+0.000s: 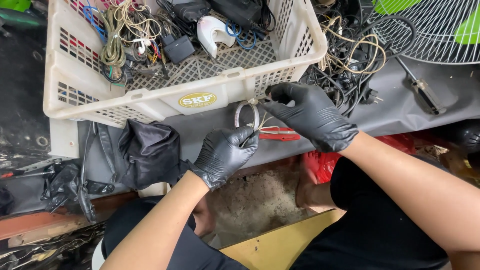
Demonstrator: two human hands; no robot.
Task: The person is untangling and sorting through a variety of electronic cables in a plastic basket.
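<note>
Both my hands wear black gloves. My left hand pinches the lower end of a small loop of pale flat cable in front of the basket. My right hand pinches the loop's upper end near the basket's front wall, fingers closed on the thin wires there. A red-handled tool lies on the grey table surface just under and between the two hands.
A cream plastic basket holding tangled cables, chargers and a white part stands behind my hands. A pile of black cables, a screwdriver and a white fan grille lie to the right. Black cloth sits at left.
</note>
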